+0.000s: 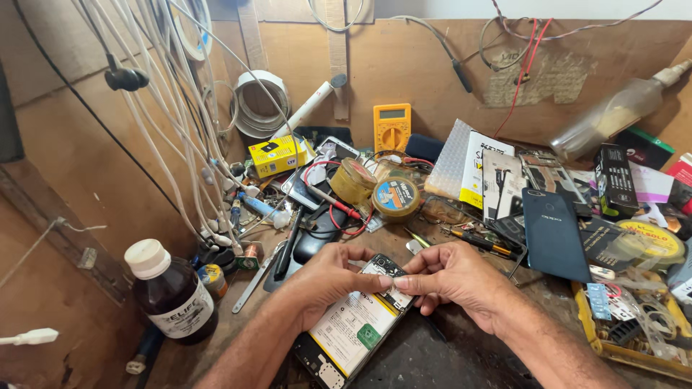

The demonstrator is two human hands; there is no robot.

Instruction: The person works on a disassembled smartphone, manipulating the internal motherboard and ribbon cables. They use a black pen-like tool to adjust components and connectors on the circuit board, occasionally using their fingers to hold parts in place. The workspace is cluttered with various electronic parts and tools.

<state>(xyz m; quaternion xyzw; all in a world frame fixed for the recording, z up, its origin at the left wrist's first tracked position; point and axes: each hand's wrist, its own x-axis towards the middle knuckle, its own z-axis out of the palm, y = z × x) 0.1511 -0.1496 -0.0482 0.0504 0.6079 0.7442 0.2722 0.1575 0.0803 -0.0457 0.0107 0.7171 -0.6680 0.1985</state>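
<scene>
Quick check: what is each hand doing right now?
Left hand: fingers closed on the opened phone, pinching its upper end.
Right hand: fingertips pinched at the same upper end of the phone.

Both bare forearms reaching in from the bottom edge, converging at centre. Left hand (328,282) palm-down, fingers curled, thumb and forefinger pinched toward the right. Right hand (450,277) palm-down, knuckles raised, fingertips (404,282) pointing left, meeting those of the left hand. Wrists level and slightly bent inward.
</scene>
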